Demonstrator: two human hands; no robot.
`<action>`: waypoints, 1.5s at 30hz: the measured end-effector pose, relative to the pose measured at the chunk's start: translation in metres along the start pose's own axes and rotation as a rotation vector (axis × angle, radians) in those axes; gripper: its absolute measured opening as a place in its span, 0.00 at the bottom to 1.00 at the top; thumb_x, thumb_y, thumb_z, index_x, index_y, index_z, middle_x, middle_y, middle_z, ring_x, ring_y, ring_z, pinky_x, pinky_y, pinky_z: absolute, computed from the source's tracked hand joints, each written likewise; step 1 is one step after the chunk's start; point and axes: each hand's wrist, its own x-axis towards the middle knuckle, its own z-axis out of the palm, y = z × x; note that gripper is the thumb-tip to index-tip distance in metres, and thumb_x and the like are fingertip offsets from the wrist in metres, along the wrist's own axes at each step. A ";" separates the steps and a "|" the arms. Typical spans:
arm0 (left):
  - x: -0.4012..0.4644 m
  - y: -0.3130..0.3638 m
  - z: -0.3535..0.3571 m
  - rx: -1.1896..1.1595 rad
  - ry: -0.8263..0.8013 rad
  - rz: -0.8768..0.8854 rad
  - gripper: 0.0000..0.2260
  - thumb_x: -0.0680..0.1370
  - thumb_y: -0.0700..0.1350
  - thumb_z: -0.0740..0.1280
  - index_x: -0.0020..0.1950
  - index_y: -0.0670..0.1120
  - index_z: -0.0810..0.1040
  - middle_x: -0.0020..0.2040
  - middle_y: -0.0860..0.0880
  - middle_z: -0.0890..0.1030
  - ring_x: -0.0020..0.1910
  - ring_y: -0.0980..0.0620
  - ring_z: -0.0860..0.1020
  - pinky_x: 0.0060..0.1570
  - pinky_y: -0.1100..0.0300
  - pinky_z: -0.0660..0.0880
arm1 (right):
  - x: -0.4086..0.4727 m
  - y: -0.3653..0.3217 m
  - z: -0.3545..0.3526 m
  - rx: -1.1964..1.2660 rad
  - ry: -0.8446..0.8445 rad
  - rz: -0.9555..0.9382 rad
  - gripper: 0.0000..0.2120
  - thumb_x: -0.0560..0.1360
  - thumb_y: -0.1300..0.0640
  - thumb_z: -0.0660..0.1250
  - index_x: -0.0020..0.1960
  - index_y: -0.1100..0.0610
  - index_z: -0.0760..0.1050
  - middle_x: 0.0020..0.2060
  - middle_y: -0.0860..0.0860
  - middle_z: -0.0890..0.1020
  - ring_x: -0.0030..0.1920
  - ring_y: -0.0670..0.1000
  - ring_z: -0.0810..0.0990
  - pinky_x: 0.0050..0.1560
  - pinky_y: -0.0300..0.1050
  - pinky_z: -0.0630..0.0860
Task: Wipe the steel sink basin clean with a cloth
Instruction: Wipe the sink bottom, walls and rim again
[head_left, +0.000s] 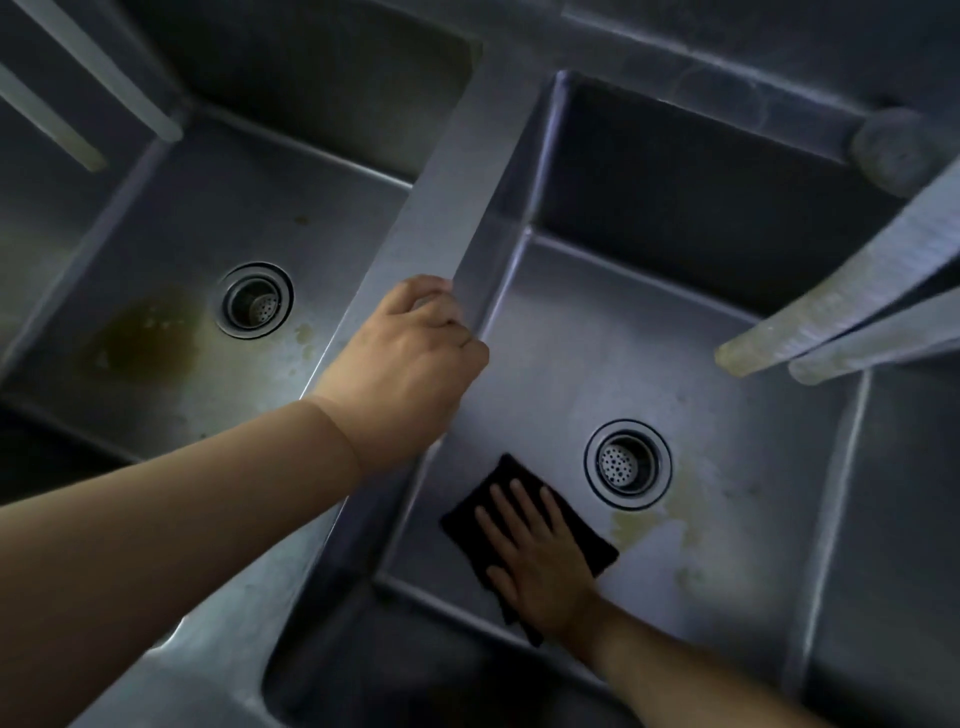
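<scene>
I look down into a steel sink basin (597, 332) on the right, with a round drain (627, 464) in its floor. A dark folded cloth (587, 540) lies flat on the basin floor just left of the drain. My right hand (540, 566) presses on the cloth with straight, spread fingers. My left hand (410, 358) grips the steel divider (441, 208) between the two basins, its fingers curled over the edge. Yellowish stains (636, 527) mark the floor below the drain.
A second basin (182, 249) on the left has its own drain (254, 301) and a brown stain (148, 338). Two faucet spouts (831, 317) reach over the right basin from the right. Two more pale spouts (93, 78) hang at the top left.
</scene>
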 end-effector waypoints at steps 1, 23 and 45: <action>0.000 0.001 -0.002 0.017 -0.018 0.012 0.05 0.62 0.36 0.66 0.34 0.46 0.77 0.31 0.49 0.77 0.44 0.45 0.79 0.66 0.51 0.64 | -0.012 -0.004 0.004 -0.008 -0.011 -0.055 0.32 0.72 0.41 0.57 0.74 0.52 0.62 0.73 0.56 0.64 0.74 0.60 0.59 0.70 0.62 0.51; 0.002 0.000 0.014 0.150 -0.070 0.117 0.07 0.66 0.36 0.61 0.34 0.47 0.74 0.31 0.48 0.77 0.42 0.43 0.77 0.67 0.53 0.61 | 0.123 0.202 -0.054 0.026 0.111 0.532 0.32 0.76 0.43 0.50 0.78 0.53 0.52 0.77 0.55 0.54 0.77 0.57 0.48 0.73 0.55 0.40; 0.004 0.015 0.002 0.215 -0.197 0.289 0.07 0.61 0.34 0.70 0.34 0.42 0.75 0.32 0.41 0.77 0.38 0.39 0.76 0.40 0.49 0.74 | -0.103 0.091 -0.002 0.043 -0.001 0.780 0.33 0.73 0.46 0.51 0.71 0.66 0.65 0.69 0.68 0.66 0.69 0.71 0.64 0.67 0.69 0.58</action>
